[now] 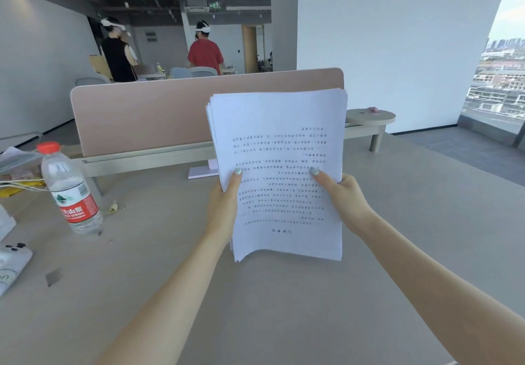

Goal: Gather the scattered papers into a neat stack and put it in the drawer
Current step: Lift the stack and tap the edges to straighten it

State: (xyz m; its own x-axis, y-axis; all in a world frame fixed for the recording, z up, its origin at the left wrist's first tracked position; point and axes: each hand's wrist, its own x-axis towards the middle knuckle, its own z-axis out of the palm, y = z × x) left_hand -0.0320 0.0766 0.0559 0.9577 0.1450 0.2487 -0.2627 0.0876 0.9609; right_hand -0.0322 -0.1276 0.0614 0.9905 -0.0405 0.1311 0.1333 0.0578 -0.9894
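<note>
White sheets: the stack of papers [279,171] stands upright at centre frame, lifted clear of the desk [284,308], printed text upside down to the camera.
Edges: upper left corner fans out slightly and the bottom edge curls, so the stack is not yet square.
Left hand [224,203]: closed on the stack's left edge, thumb on the front, fingers hidden behind.
Right hand [345,198]: closed on the right edge, thumb likewise pressed on the front.
Step in hand: gathering looks finished, since no loose sheets show on the desk; this seems to be the squaring-up stage.
Next move: probably tapping the lower edge on the desk to even the sheets, then carrying them to the drawer.
Drawer: not in view; I cannot tell where it sits.
Left of frame: a water bottle [69,188] stands well apart from the papers, a phone [12,262] at the edge.
Behind: a pink divider panel [142,115] crosses mid-frame.
</note>
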